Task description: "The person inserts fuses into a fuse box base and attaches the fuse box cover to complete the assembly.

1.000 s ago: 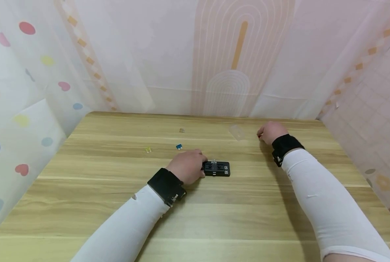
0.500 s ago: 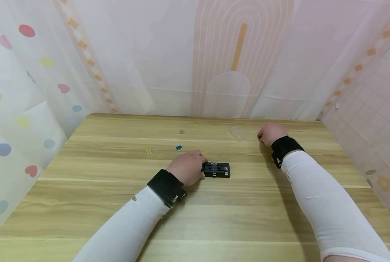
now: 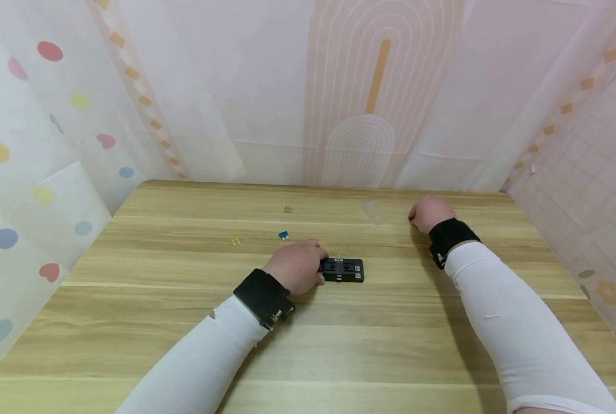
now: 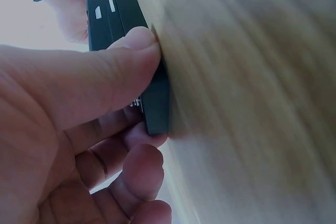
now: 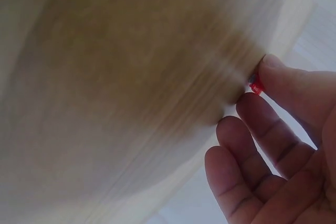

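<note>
Left hand: the left hand (image 3: pixel 295 266) grips the left end of the black block (image 3: pixel 343 269), thumb (image 4: pixel 113 72) on one edge and curled fingers (image 4: pixel 137 169) on the other, as the left wrist view shows.
Black block: it lies flat on the wooden table (image 3: pixel 147 322), mid-table; its left end is hidden behind the hand in the head view.
Right hand: the right hand (image 3: pixel 429 211) rests on the table to the right of and beyond the black block, well apart from it; thumb and forefinger pinch a small red piece (image 5: pixel 255 85), mostly covered, probably a blade fuse.
Clear piece: a faint clear plastic piece (image 3: pixel 374 211) lies beyond the black block, just left of the right hand; its outline is hard to make out.
Small parts: a blue piece (image 3: pixel 284 234), a yellow piece (image 3: pixel 234 240) and a pale piece (image 3: pixel 287 209) lie beyond and left of the black block, too small to identify.
Wrist views: both are blurred and the table fills most of each.
Change: both hands and the black block keep the places they had a second ago; only the camera has shifted slightly.
</note>
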